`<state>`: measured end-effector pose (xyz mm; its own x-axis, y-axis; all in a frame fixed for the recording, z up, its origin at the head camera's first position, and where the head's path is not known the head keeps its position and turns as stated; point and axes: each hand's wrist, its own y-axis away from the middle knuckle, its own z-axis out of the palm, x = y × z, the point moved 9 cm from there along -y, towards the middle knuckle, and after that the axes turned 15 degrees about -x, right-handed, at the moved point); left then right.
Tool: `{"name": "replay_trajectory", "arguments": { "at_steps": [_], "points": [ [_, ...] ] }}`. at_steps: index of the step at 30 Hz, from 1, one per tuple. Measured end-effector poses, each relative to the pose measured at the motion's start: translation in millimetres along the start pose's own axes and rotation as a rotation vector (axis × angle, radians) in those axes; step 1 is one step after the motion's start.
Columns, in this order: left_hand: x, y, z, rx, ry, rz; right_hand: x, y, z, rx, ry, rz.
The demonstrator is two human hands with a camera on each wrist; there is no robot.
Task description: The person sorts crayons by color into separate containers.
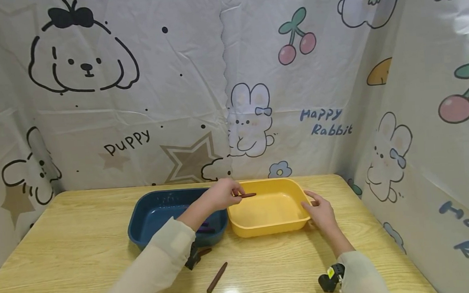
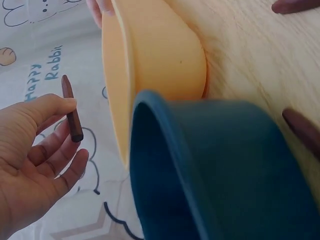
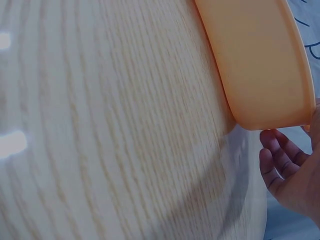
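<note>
Your left hand (image 1: 223,193) has the brown stick (image 1: 248,195) pinched above the yellow tray's (image 1: 273,209) left end!
Your right hand (image 1: 322,210) grips its right rim, likely steadying it. The blue tray (image 1: 139,216) crowds the left edge; you've room on the bench (image 1: 276,270) in front.

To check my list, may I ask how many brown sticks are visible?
3: one brown stick pinched by the left hand, a second stick on the table, and a third stick, partly covered, before the blue bin. That bin may hide others.
</note>
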<state>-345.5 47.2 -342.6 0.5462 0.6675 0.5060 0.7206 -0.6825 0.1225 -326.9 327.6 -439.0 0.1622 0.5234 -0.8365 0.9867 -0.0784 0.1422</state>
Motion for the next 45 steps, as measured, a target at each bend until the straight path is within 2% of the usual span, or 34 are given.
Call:
{"name": "replay_trajectory", "arguments": {
  "at_steps": [4,13,24,32,37,45],
  "points": [
    [0.3,-10.6,7.6,-0.006,-0.021,-0.011,0.8,0.0,0.2,-0.002,-0.001,0.005],
    [-7.6,-28.8,22.9,-0.024,0.021,-0.074,3.3,0.4,0.7,-0.006,0.007,0.012],
    [-8.7,-39.4,37.2,-0.019,0.03,-0.058,3.2,-0.9,1.9,0.002,0.008,-0.002],
    [-12.0,-43.5,45.2,-0.026,0.013,-0.065,3.0,-3.6,6.1,-0.002,-0.036,0.001],
    [-11.6,-45.0,43.0,-0.023,0.007,-0.048,1.6,-2.3,4.6,-0.003,-0.037,-0.001],
    [-5.8,-34.1,37.2,-0.033,0.013,-0.006,0.5,-1.9,-0.6,0.007,0.008,0.002]
  ]
}}
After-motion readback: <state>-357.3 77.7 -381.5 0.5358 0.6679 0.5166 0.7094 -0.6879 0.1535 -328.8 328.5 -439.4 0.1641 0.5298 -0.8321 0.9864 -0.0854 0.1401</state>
